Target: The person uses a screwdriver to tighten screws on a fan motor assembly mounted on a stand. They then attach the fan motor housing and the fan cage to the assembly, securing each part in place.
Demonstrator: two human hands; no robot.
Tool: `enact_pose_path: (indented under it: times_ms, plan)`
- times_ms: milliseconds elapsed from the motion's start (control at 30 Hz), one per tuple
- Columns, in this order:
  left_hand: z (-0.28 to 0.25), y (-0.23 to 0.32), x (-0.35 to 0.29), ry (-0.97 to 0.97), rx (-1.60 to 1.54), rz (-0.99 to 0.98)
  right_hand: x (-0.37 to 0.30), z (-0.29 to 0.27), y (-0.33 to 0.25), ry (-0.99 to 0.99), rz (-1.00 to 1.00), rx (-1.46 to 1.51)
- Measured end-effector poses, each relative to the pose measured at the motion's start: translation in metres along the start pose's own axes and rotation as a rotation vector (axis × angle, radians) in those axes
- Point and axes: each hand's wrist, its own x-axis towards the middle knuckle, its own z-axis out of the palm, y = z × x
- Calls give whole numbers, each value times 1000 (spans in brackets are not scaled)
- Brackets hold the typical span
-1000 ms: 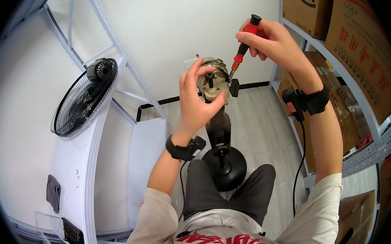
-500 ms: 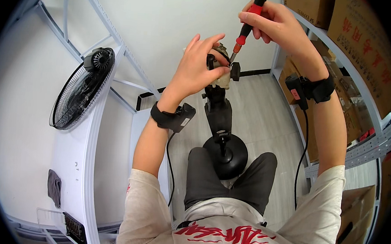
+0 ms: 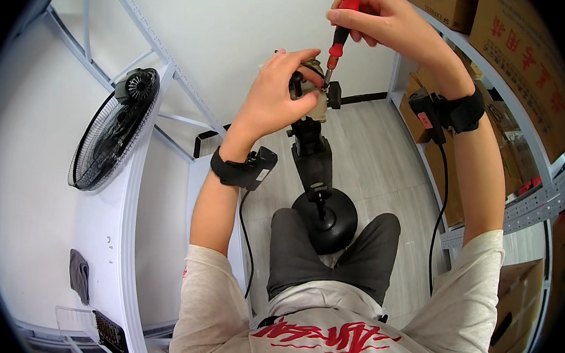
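A stand with a black post [image 3: 312, 168] and a round black base [image 3: 343, 229] rises between my knees. On top is an exposed pale motor head [image 3: 317, 114], apparently a fan's, with black parts around it. My left hand [image 3: 269, 101] curls round its left side, thumb and forefinger close to the screwdriver tip. My right hand [image 3: 385, 24] grips a red and black screwdriver [image 3: 345, 22] by its handle, fingers closed round it. The metal shaft points down into the motor head's upper right; my fingers and the parts partly hide the tip.
On the left white shelf [image 3: 115, 211] lie a black fan cage [image 3: 96, 149], a few tiny pieces [image 3: 110, 240], a grey cloth [image 3: 79, 277] and a black case [image 3: 110, 331]. Cardboard boxes [image 3: 525, 68] fill the right rack. Cables [image 3: 440, 218] trail from both wristbands.
The screwdriver stands a little more upright and sits further left and higher in view, along with my right hand. The whole view has shifted slightly; my left hand stays at the motor head.
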Motion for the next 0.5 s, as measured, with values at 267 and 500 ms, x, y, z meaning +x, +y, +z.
enact_pose_path:
  times_ms: [267, 500]
  plan:
    - [10, 8, 5, 138, -398, -252, 6, 8, -8, 45, -160, -36]
    - [17, 2, 7, 170, -304, -196, 11, 17, -6, 79, -216, -55]
